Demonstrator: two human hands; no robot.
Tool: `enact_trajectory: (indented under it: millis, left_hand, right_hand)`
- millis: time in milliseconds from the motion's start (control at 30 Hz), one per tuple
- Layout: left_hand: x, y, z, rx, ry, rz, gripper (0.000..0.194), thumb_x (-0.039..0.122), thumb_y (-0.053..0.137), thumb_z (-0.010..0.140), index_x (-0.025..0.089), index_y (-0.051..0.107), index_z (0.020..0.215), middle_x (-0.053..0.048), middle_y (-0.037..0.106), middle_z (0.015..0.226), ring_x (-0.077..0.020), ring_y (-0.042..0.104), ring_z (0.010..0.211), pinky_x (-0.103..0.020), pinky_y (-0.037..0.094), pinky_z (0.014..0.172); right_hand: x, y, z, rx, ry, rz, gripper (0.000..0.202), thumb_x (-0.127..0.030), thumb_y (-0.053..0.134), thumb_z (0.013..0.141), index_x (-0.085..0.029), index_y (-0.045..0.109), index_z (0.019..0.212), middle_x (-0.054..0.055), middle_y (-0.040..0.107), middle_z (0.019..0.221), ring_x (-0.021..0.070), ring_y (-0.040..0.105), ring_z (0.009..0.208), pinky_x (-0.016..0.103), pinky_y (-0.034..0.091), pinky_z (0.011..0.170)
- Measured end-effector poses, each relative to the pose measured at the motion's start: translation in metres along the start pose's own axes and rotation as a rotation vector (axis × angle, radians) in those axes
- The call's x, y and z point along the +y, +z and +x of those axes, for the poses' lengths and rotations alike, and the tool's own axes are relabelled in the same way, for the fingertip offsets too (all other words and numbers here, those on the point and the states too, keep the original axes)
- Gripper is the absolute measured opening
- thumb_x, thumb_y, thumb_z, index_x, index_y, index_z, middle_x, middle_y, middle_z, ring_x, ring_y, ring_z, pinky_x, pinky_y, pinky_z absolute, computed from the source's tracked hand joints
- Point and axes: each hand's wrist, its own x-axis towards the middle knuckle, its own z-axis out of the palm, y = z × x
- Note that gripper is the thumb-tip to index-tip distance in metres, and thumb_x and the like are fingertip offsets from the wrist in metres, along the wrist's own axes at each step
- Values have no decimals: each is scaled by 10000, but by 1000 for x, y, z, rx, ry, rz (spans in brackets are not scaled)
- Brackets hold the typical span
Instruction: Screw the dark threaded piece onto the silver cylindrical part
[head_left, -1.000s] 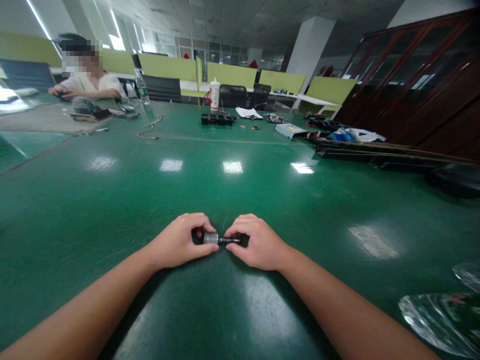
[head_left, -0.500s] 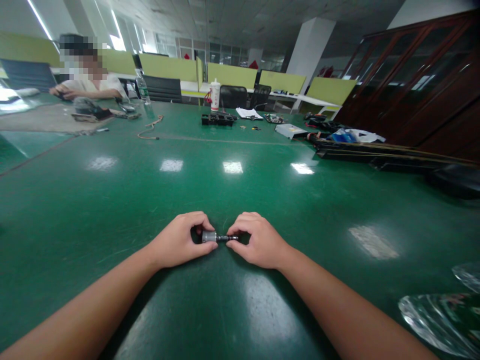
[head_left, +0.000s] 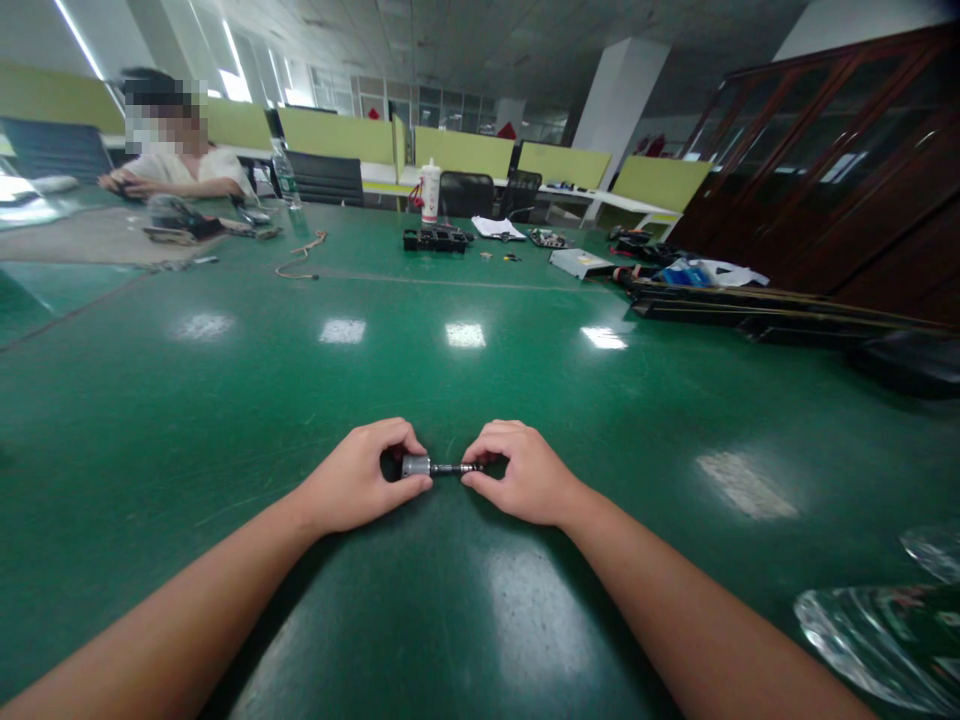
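We've got the left hand point(head_left: 360, 485) pinching the silver barrel point(head_left: 415, 466), right hand point(head_left: 525, 480) pinching its thin shaft point(head_left: 450, 467); uneven force could bend it.

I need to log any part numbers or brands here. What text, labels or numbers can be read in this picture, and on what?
None can be read.
Small metal part held between the left hand and right hand: no marking visible.
White bottle at the far table edge: red print, too small to read.
Clear water bottle: label blurred.
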Motion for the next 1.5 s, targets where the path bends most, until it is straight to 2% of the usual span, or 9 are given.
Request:
enact_trajectory:
  millis: [267,667,833,967,1100,1300,1500]
  left_hand:
    - [-3,2,1,64,-68,42,147,301,683,780,182,608,823,-4,641,809,-178,586,743,-279,429,674]
    - [-4,2,1,55,-73,26,165,299,700,774,180,606,840,-11,641,824,-185,591,760,-290,440,693]
    - [-5,3,0,-32,59,-21,223,293,750,753,182,623,898,-23,642,917,-185,601,840,-295,452,760]
    - [-3,2,1,-90,98,-60,238,356,748,777,178,645,897,-24,650,892,-175,610,816,-288,456,751]
    - [-1,0,2,-98,84,-88,159,322,675,834,174,657,893,-23,662,869,-165,620,808,-278,461,755]
    - [2,0,2,-99,16,-24,200,259,723,736,185,666,913,-7,669,852,-170,619,787,-274,456,729]
    - [3,0,3,-99,3,-33,181,266,731,723,184,662,869,-11,671,856,-177,624,799,-275,456,736]
  right_hand:
    - [10,-1,3,116,247,-63,28,-197,716,745,-197,727,771,6,653,721,140,574,673,273,419,641]
    - [6,-1,3,56,115,-13,69,-189,748,763,-210,745,828,10,699,782,154,604,755,294,438,715]
    - [-3,7,-1,24,5,85,182,-129,749,757,-198,723,923,6,702,812,146,603,779,283,449,736]
    - [-9,11,-3,-6,-46,80,156,-133,740,770,-200,715,909,7,704,810,150,604,780,298,447,752]
    - [-8,10,-1,-1,-47,92,132,-148,728,787,-202,717,908,10,710,817,151,611,785,301,451,756]
    - [-7,11,-1,3,-64,84,118,-169,721,804,-199,727,918,21,721,837,158,616,802,304,457,760]
    - [-6,11,-1,-9,-75,80,133,-174,721,803,-204,729,932,25,730,858,167,622,820,314,458,778]
